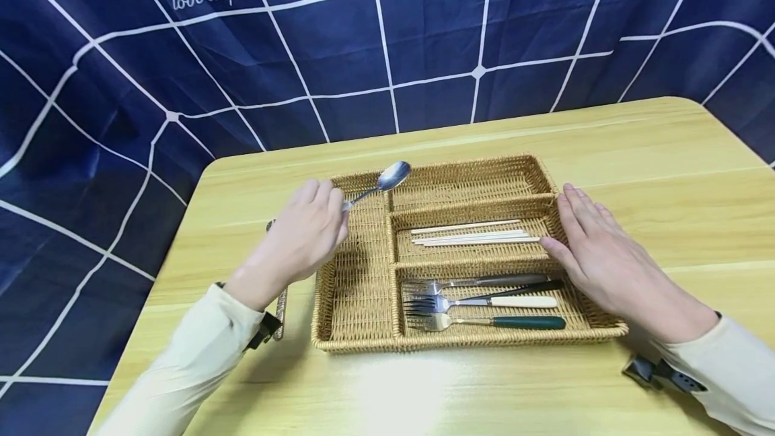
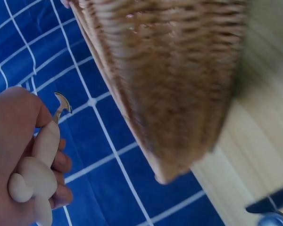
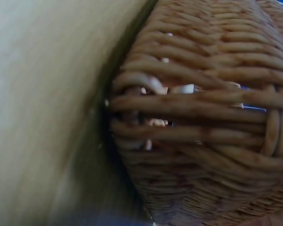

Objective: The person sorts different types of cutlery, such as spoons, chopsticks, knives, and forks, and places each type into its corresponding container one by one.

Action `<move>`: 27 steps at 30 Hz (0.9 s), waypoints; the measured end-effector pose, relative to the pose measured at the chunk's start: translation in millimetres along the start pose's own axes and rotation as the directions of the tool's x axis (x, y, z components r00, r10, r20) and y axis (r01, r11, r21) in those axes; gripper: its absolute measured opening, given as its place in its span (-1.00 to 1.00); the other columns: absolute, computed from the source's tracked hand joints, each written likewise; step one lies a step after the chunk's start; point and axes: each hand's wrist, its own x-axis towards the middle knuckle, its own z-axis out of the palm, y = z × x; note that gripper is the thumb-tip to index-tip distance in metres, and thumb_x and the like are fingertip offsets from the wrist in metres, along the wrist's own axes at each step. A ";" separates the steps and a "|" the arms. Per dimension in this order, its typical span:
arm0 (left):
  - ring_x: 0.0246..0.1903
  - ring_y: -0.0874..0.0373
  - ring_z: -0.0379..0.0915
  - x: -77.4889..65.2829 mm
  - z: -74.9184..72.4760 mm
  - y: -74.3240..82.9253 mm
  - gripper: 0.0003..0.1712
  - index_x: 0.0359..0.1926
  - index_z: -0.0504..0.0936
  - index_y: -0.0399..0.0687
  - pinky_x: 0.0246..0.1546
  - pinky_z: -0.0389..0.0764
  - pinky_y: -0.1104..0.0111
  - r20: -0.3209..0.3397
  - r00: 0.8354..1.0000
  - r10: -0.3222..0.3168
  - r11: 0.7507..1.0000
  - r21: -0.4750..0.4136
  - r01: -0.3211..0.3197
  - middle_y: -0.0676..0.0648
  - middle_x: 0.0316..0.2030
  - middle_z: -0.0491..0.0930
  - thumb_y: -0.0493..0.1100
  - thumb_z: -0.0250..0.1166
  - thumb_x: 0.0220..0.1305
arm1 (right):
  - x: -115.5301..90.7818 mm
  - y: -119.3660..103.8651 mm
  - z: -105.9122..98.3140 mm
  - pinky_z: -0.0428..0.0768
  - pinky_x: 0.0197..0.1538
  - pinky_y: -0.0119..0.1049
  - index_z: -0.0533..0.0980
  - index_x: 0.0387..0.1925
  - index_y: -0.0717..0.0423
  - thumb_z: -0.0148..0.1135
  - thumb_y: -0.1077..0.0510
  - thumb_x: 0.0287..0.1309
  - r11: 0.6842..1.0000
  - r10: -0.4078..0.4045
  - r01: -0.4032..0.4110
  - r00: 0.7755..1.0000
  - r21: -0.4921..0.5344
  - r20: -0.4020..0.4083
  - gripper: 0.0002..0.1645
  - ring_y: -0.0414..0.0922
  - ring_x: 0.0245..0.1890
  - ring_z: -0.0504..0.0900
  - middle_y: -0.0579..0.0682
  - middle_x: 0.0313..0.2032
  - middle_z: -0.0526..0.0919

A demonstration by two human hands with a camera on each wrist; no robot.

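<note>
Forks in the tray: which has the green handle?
The bottom fork in the head view, nearest the tray's front rim. Its handle is dark green; the others' are white or blackish.

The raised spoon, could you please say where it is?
In the head view, the raised spoon is in the left hand, over the upper-left part of the wicker tray.

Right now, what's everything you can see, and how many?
Table: one, yellowish wood, underneath
Cloth: at least one, navy and white, behind table
Tray: one, tan, on table
Spoon: one, silver, above tray
Chopsticks: several, cream, middle right compartment
Forks: three or four, silver, near right compartment
Patterned item: count unclear (partly hidden), brown, left of tray
Sleeves: two, cream, left and right
Wrist straps: two, black, left and right
Left grip: one, bare, holding spoon
Right grip: one, bare, against tray
</note>
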 end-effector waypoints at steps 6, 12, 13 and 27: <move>-0.39 0.04 0.14 33.6 0.0 12.5 -0.80 -0.34 0.34 -0.20 -0.36 0.30 0.28 0.046 0.998 0.029 1.000 0.002 -0.030 -0.07 -0.45 0.23 -0.18 -0.07 0.40 | -1.2 1.0 0.1 -0.31 0.47 0.03 -0.20 0.42 0.51 -0.18 -0.06 0.49 1.000 0.002 -0.002 1.000 -0.006 -0.004 -0.14 0.28 0.45 -0.24 0.40 0.44 -0.25; -0.29 0.04 0.18 65.5 -2.3 23.2 -0.75 -0.20 0.37 -0.19 -0.24 0.35 0.27 0.135 0.990 0.044 0.999 -0.002 -0.044 -0.07 -0.34 0.28 -0.13 -0.17 0.47 | -1.4 -0.5 0.8 -0.27 0.47 0.06 -0.18 0.42 0.51 -0.18 -0.06 0.49 1.000 0.004 -0.004 1.000 -0.005 -0.007 -0.14 0.29 0.45 -0.21 0.40 0.44 -0.24; -0.27 0.04 0.18 70.4 -1.8 24.3 -0.74 -0.19 0.37 -0.18 -0.23 0.35 0.27 0.146 0.988 0.045 0.999 -0.005 -0.044 -0.07 -0.33 0.28 -0.13 -0.19 0.48 | -1.2 -0.7 1.1 -0.26 0.48 0.05 -0.18 0.41 0.52 -0.17 -0.06 0.49 1.000 0.002 -0.002 1.000 -0.005 -0.010 -0.14 0.29 0.45 -0.21 0.41 0.44 -0.23; -0.08 0.08 0.19 124.5 43.8 45.6 -0.67 0.04 0.31 -0.15 0.00 0.38 0.33 0.349 0.933 0.089 0.993 -0.100 -0.057 -0.05 -0.13 0.30 -0.08 -0.27 0.52 | -1.5 -4.0 -0.7 -0.22 0.48 0.04 -0.16 0.42 0.50 -0.15 -0.07 0.48 1.000 0.000 0.000 1.000 -0.008 -0.030 -0.13 0.29 0.45 -0.15 0.44 0.44 -0.18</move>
